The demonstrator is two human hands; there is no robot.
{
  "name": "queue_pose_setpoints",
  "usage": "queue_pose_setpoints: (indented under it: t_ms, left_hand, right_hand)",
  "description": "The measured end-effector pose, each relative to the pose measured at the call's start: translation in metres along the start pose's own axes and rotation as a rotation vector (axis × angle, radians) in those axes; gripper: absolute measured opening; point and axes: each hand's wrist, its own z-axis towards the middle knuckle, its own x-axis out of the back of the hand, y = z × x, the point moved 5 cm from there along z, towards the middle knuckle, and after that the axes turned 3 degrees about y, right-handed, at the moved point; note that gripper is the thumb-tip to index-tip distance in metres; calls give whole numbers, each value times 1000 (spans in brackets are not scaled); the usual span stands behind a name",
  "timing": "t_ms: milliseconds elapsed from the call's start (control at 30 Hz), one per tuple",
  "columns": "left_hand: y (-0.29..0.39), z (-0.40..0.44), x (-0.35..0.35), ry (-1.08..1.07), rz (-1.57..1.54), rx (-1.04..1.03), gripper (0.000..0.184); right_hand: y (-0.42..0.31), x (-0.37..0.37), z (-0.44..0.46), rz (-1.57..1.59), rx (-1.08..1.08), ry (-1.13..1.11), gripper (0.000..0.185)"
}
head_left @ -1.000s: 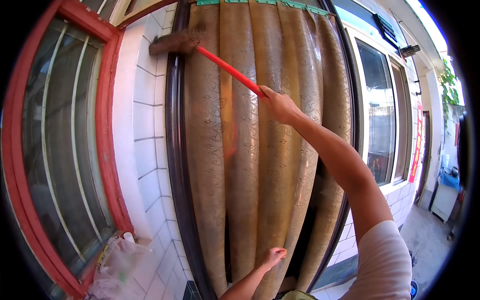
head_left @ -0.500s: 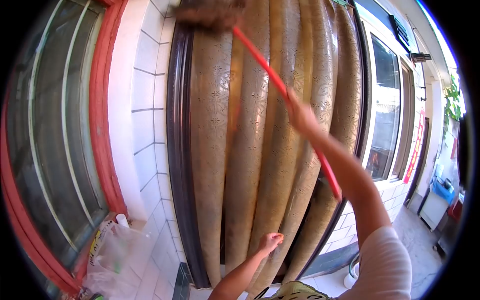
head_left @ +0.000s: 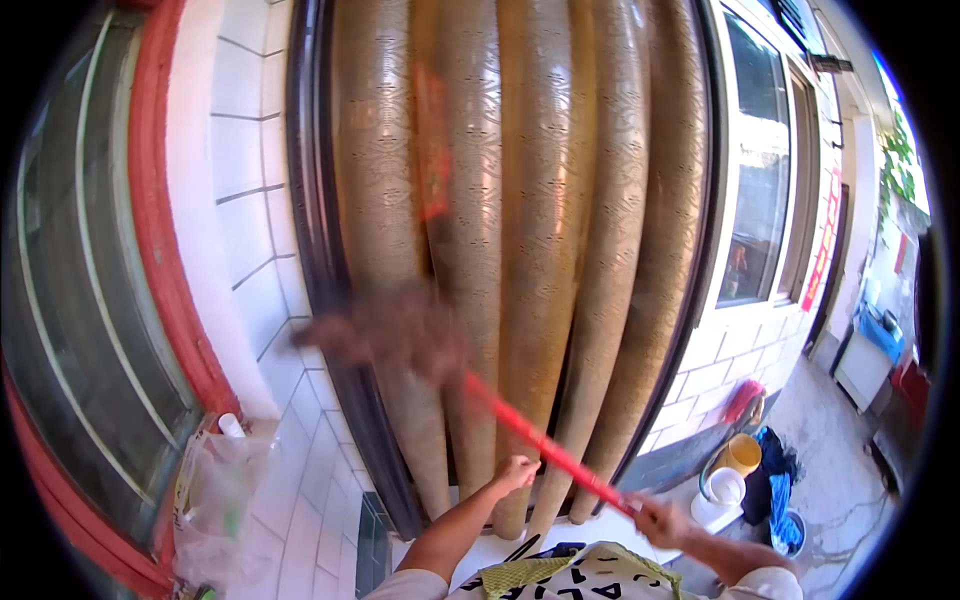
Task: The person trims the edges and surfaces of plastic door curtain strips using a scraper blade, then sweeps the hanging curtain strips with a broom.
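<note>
My right hand [head_left: 660,521] is closed round the lower end of a red pole [head_left: 545,443]. The pole slants up to the left and ends in a brown mop-like head [head_left: 390,332], smeared by motion, in front of the left curtain strips and the dark door frame. Patterned brown curtain strips [head_left: 535,200] hang in the doorway. My left hand [head_left: 517,472] is closed in front of the lower strips, just below the pole; what its fingers hold, if anything, is too small to make out.
A red-framed barred window [head_left: 165,200] and a plastic bag [head_left: 215,500] are at the left. White-tiled walls flank the doorway. At the lower right stand a yellow bucket [head_left: 741,455], a white bucket [head_left: 725,487] and a basin [head_left: 790,532].
The mop head has swung from the top of the curtain down to its lower left. My right hand has dropped to the pole's lower end. My left hand stays low, and the view has tilted down.
</note>
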Motion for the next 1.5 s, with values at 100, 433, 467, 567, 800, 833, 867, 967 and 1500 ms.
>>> queue_pose_setpoints:
  t_ms: [100,433,467,567,800,833,867,967,1500]
  left_hand:
    - [13,-2,12,46,153,115,24]
    - [36,0,23,168,41,-102,29]
    - [36,-1,26,171,46,-101,29]
    - [30,0,38,235,-59,-71,26]
    - [-32,18,86,134,125,142,24]
    - [-63,28,95,7,367,231,31]
    - [-87,18,91,-172,477,246,36]
    - [-59,-25,86,-372,743,255,42]
    - [339,97,22,370,157,-863,31]
  right_hand:
    - [-47,77,50,-100,133,298,34]
    - [-266,368,234,-141,459,1179,41]
    - [-265,367,237,-125,375,1126,41]
    - [-174,310,231,-299,459,989,39]
    - [82,25,-4,-47,24,237,27]
    - [100,0,-43,25,-59,173,26]
    - [115,-21,-80,88,-137,121,25]
    - [144,-57,-163,246,-311,86,23]
    - [108,49,-50,685,62,405,36]
